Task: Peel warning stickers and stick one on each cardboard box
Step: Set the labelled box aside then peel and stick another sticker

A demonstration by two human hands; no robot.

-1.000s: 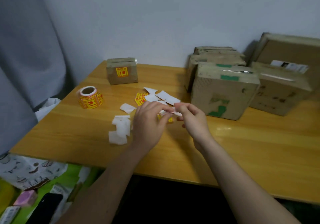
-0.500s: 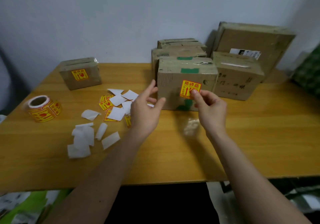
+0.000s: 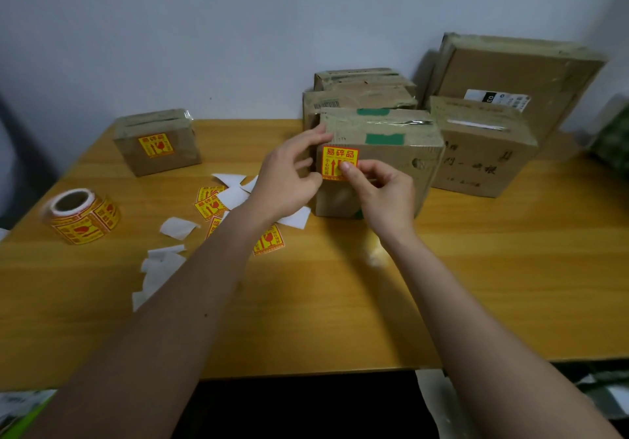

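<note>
Pinched by the right hand point(image 3: 384, 197), a warning sticker point(image 3: 338, 163) is pressed onto the taped box point(image 3: 384, 163) front, mid-worktop; left hand point(image 3: 289, 180), fingers spread, braces the box corner vs. sliding.

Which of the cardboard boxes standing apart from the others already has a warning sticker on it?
The small box alone at the table's far left, behind the sticker roll. Its yellow sticker is on the front, and neither hand touches it.

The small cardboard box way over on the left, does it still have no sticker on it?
No, the small brown cardboard box already shows a yellow and red warning sticker on its front face.
</note>
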